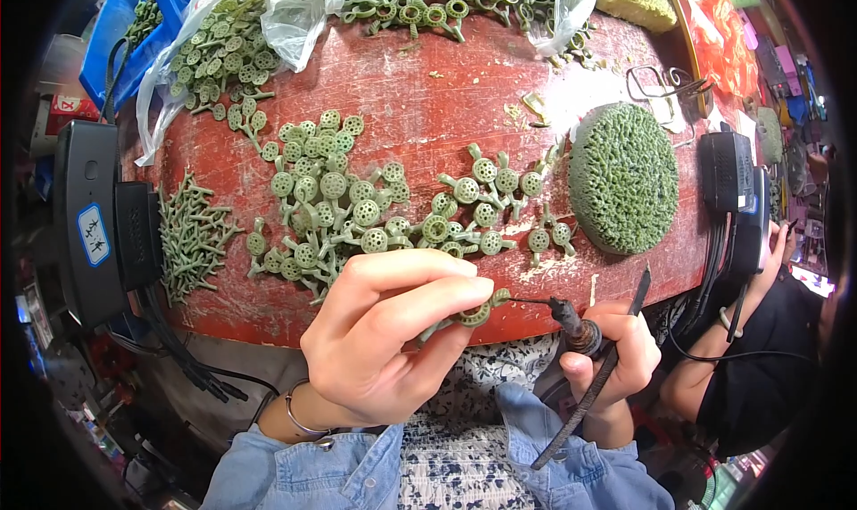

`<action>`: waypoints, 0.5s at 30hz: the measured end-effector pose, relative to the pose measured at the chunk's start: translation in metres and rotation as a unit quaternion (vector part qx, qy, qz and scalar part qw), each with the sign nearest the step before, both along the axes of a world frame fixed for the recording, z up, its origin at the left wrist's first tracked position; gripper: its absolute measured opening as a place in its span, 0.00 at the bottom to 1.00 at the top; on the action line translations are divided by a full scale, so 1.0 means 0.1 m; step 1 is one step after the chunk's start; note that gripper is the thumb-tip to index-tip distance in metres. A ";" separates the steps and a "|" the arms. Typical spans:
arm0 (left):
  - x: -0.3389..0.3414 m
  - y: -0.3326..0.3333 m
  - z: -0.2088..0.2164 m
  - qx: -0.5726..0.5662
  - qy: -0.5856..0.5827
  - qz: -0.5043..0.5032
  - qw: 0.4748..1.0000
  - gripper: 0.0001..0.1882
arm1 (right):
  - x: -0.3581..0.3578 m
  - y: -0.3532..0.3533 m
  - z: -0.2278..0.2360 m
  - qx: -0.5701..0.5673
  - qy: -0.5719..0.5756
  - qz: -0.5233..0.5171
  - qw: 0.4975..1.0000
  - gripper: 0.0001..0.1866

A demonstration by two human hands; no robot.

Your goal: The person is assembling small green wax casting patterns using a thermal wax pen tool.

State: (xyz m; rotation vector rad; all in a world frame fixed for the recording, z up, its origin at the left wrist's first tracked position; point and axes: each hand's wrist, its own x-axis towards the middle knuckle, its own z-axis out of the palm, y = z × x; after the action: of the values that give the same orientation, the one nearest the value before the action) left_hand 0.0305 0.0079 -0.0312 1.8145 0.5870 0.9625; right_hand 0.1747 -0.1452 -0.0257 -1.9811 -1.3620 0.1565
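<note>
Near the front edge of the red table, my left hand (384, 336) is closed, pinching a small green ring-shaped piece (479, 315) between thumb and fingertips. In my right hand (622, 354) is a dark pen-like tool with a thin needle tip (571, 324), which points left and reaches close to the piece; whether it touches I cannot tell. A long thin file (571, 425) also lies across that hand, slanting between the fingers. Just beyond my hands spreads a heap of green pieces with round, holed heads (332, 186). A smaller group of them (484, 169) lies to its right.
Short green sticks (192, 242) are piled at the left beside a black box (92, 198). A round, rough green block (622, 178) stands at right. Plastic bags (295, 19) and more green pieces (437, 10) line the back. Another person's arm (714, 349) is at far right.
</note>
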 end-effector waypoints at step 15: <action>-0.01 0.00 -0.01 -0.001 -0.002 0.008 1.000 0.19 | 0.00 0.00 -0.02 0.010 -0.002 -0.004 1.000 0.26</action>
State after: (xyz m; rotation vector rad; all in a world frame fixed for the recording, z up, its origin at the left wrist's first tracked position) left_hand 0.0294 0.0080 -0.0318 1.8072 0.6012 0.9761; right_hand 0.1747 -0.1450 -0.0275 -1.9715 -1.3520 0.1358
